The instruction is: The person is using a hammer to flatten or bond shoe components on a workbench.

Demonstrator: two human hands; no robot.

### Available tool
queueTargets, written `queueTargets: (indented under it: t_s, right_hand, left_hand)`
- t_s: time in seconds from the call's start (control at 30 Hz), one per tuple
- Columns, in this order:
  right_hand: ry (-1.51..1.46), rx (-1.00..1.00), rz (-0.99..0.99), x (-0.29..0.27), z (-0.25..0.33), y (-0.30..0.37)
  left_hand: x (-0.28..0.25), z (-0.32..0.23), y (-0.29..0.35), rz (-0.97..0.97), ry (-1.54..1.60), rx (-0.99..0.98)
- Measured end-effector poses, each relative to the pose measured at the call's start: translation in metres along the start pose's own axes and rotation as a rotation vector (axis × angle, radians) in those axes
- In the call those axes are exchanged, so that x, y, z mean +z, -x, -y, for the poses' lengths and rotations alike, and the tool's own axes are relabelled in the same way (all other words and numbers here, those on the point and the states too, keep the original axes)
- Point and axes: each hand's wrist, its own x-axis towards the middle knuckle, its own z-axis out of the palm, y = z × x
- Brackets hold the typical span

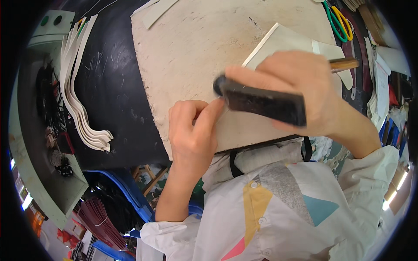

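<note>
Several pale strips (71, 85), scissors (328, 18), right hand (307, 82) and hammer (264, 103) overlapping panel (292, 41)

Location type: workshop. Indicators, referenced to the pale board (187, 56): scratched black desk (114, 87) beneath; cream strips (73, 93) to its left; hammer (267, 105) over it; scissor handles (333, 24) at its far right; blue bin (139, 200) and tied dark red strips (96, 219) beyond its near left corner.

On my feed, the hammer head (263, 103) looked metallic, the pale board (187, 56) matt and rough, the black tabletop (115, 91) scratched.
</note>
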Motion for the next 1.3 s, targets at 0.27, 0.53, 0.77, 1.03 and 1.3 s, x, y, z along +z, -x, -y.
queueTargets:
  t_s: [0.27,0.53,0.77,1.03,1.3]
  right_hand:
    - [-0.037,-0.041,-0.027,0.009,0.006,-0.003]
    - [-0.015,-0.029,-0.015,0.016,0.011,-0.007]
    - [-0.025,-0.073,0.024,0.018,0.020,-0.012]
    - [0.022,-0.125,0.037,0.026,0.022,-0.016]
    - [-0.021,-0.125,0.047,0.030,0.021,-0.026]
  left_hand:
    - [-0.004,0.000,0.008,-0.031,-0.020,0.006]
    - [-0.013,0.003,0.017,-0.028,0.001,-0.021]
    - [-0.021,0.002,0.026,-0.007,-0.045,-0.026]
    - [-0.028,0.005,0.035,0.012,-0.040,-0.024]
    - [-0.024,0.004,0.048,-0.023,-0.265,0.216]
